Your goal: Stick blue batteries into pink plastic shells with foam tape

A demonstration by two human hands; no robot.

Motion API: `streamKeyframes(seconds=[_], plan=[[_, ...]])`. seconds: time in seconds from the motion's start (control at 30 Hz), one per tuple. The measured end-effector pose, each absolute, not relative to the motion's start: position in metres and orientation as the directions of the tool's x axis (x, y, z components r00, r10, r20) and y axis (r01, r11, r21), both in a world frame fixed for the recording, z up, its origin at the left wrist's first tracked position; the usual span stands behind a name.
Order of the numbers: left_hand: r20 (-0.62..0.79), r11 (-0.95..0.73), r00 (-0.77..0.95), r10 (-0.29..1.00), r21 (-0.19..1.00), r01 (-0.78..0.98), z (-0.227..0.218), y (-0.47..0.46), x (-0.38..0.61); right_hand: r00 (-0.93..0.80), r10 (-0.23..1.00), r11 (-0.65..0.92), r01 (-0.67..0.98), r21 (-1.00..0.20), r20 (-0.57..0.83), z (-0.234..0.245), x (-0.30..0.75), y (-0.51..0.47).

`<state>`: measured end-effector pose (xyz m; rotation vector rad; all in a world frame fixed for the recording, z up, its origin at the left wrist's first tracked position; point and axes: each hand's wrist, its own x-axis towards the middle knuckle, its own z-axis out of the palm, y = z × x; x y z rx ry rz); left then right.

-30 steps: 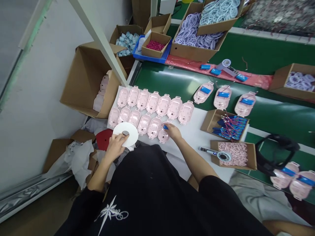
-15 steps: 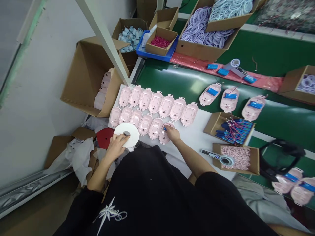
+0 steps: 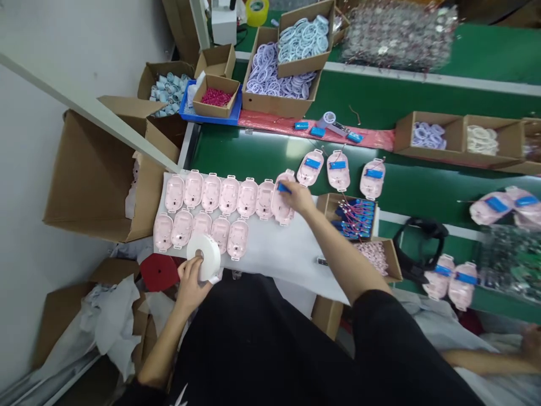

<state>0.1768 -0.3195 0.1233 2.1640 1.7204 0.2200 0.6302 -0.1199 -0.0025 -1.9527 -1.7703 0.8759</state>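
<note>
My left hand (image 3: pixel 192 285) grips a roll of white tape (image 3: pixel 210 255) by its core, tilted over the lower row of pink plastic shells. A short tape end sticks out at the roll's lower edge. My right hand (image 3: pixel 298 197) is closed on a pink shell (image 3: pixel 282 208) with a blue battery pack (image 3: pixel 284 187) at its upper part; the fingers partly hide both. This shell is at the right end of the upper row and seems to cover the shell there. Other pink shells (image 3: pixel 229 194) lie in two rows on a white sheet (image 3: pixel 270 248).
Three shells with blue batteries (image 3: pixel 337 171) lie beyond my right hand. Boxes of wired batteries (image 3: pixel 355 217) and small pink parts (image 3: pixel 374 256) stand to the right. A large carton (image 3: pixel 93 180) is at left, a slanted post (image 3: pixel 97 118) before it. A co-worker's arm (image 3: pixel 490 361) shows at lower right.
My right hand has moved the shell with the battery from the lower row's right end up to the upper row's end. The tape roll has tilted. My view has shifted right.
</note>
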Motion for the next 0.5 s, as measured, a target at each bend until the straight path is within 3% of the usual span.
streamKeyframes(seconds=[0.07,0.2,0.27,0.4,0.5], plan=[[-0.075,-0.143,0.179,0.981,0.350,0.926,0.123,-0.333,0.188,0.068,0.977,-0.185,0.749,-0.637,-0.204,-0.019,0.658,-0.052],[-0.036,-0.065,0.078,0.996,0.266,0.962,0.128,-0.370,0.189,0.174,0.921,-0.365,0.697,-0.617,-0.349,-0.060,0.676,0.045],[-0.020,-0.048,0.054,0.998,0.224,0.973,0.133,-0.381,0.182,0.196,0.915,-0.394,0.626,-0.673,-0.353,-0.067,0.673,0.058],[0.063,-0.068,0.059,0.996,0.154,0.986,0.134,-0.367,0.177,0.278,0.935,-0.324,0.420,-0.847,-0.220,-0.033,0.635,0.007],[0.108,-0.188,0.171,0.979,0.173,0.967,0.127,-0.332,0.194,0.151,0.953,-0.292,0.212,-0.933,-0.264,0.025,0.573,-0.093]])
